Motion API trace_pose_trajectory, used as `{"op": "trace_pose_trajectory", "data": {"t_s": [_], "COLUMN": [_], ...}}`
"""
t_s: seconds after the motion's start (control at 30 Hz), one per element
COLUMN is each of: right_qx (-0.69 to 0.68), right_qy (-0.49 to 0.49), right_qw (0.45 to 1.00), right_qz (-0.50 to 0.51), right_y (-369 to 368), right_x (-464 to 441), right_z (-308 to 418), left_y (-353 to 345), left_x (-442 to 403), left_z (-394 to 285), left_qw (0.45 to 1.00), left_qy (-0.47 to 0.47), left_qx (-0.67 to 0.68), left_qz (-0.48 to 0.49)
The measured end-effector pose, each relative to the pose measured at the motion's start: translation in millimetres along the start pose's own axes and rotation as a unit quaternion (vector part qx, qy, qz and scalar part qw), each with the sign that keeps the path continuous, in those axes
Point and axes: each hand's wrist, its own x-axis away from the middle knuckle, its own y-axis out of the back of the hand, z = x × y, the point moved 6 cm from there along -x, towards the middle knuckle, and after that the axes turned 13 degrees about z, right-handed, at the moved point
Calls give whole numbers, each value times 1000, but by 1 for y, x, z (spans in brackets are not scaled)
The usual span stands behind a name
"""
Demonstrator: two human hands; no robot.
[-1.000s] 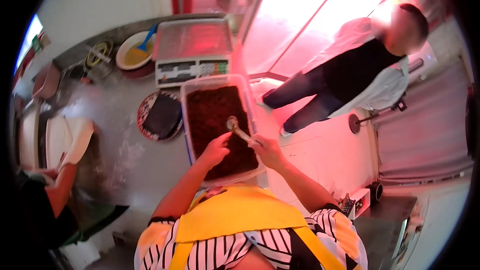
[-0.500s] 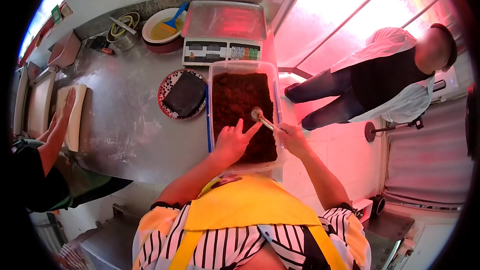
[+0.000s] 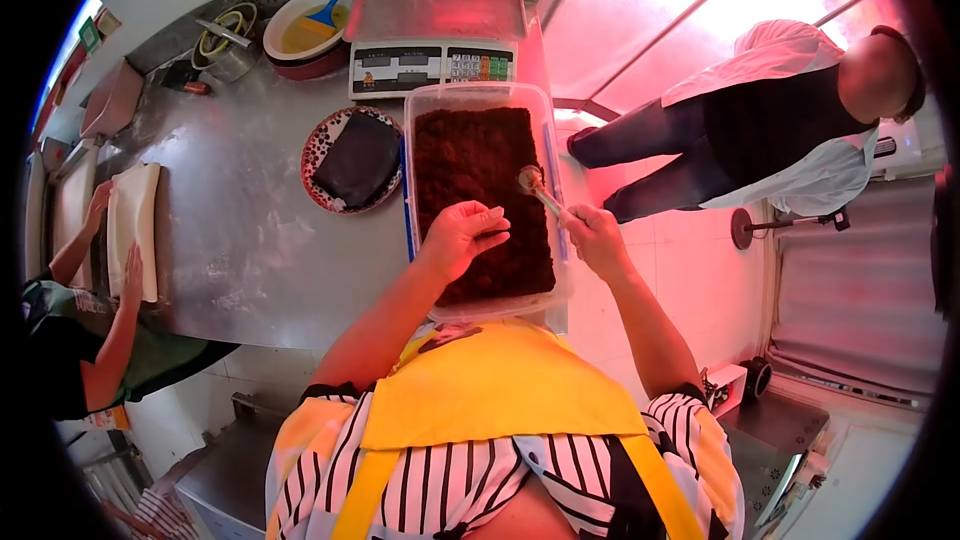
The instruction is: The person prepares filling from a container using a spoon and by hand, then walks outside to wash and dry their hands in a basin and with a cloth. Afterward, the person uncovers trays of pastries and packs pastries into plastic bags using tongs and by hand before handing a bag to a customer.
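A clear plastic tub point(image 3: 412, 302) filled with dark reddish-brown crumbly filling point(image 3: 475, 170) stands at the table's right edge. My right hand point(image 3: 597, 238) is closed around the handle of a small round-headed scoop point(image 3: 532, 180), whose head is over the right side of the filling. Above the filling, nearer the tub's left side, is my left hand point(image 3: 464, 237), its thumb and fingers drawn together; whether anything small is between them is hidden. A patterned plate point(image 3: 312, 148) with a dark slab point(image 3: 357, 160) on it sits left of the tub.
Behind the tub is a scale point(image 3: 435, 5), beside a bowl point(image 3: 275, 35) with a blue brush point(image 3: 325, 16) and a metal pot point(image 3: 228, 62). At left, a co-worker's hands touch a pale dough slab point(image 3: 133, 225). Another person point(image 3: 770, 130) stands at right.
My left hand's fingers, spread half a second ago, have come together. The scoop has shifted toward the tub's right wall. The co-worker's hands are now apart on the dough. The view has shifted.
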Motion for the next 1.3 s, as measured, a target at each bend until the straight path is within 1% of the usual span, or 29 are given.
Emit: {"op": "trace_pose_trajectory", "data": {"t_s": [0.1, 0.17, 0.2, 0.27, 0.3, 0.37, 0.4, 0.43, 0.47, 0.53, 0.57, 0.6, 0.63, 0.8, 0.83, 0.93, 0.97, 1.0, 1.07, 1.17, 1.27, 1.3], "right_qx": [12, 4, -1, -13, 13, 63, 84, 104, 127, 123, 120, 118, 118, 147, 143, 245, 213, 253, 239, 171, 86, 111], "right_qy": [-16, -30, -10, 29, 48, 82, 56, 29, 7, 30, 51, 74, 67, 14, 63, 123, 11, -17, -12, -36, 37, 45], "right_qw": [1000, 999, 1000, 999, 999, 994, 995, 994, 992, 992, 990, 988, 987, 967, 963, 933, 951, 945, 955, 962, 969, 967], "right_qz": [7, 13, 9, 3, 17, 41, 20, 3, -13, 25, 47, 66, 86, 208, 219, 234, 222, 205, 175, 208, 231, 226], "right_y": [1, 0, 0, -4, -9, -17, -10, 0, 6, -1, -9, -18, -26, -84, -94, -100, -87, -71, -46, -60, -107, -109], "right_x": [2, 5, 7, 10, 8, 8, 6, 2, -1, 6, 11, 12, 12, 7, 6, -3, -8, -7, -6, -11, -29, -33], "right_z": [2, 4, 8, 14, 17, 18, 13, 5, 1, 13, 18, 24, 25, 24, 31, 20, 5, 9, 10, 40, 43, 35], "left_y": [3, -5, -9, -12, -16, -24, -27, -27, -26, -23, -18, -15, -14, -15, -14, -6, -3, -2, -1, -1, 6, 6], "left_x": [-4, -1, 2, 3, 1, 4, 7, 9, 9, 9, 7, 5, 3, 11, 13, 17, 19, 20, 22, 23, 25, 25], "left_z": [-1, -2, -4, -1, -3, -14, -19, -27, -36, -51, -55, -59, -62, -73, -73, -71, -70, -72, -71, -79, -80, -79], "left_qw": [993, 993, 994, 999, 999, 999, 999, 992, 982, 945, 929, 924, 918, 902, 897, 877, 869, 873, 882, 898, 901, 901], "left_qy": [0, -6, -8, 19, 31, 16, 12, -15, -30, -60, -77, -98, -119, -201, -209, -218, -217, -228, -251, -291, -292, -289], "left_qx": [-119, -111, -107, -30, 8, -17, -27, -122, -188, -320, -360, -368, -377, -381, -387, -426, -442, -429, -397, -328, -316, -321], "left_qz": [-27, -26, -26, -8, 1, 31, 45, 35, 13, -29, -30, -23, -17, -27, -31, -44, -48, -43, -36, -35, -55, -50]}}
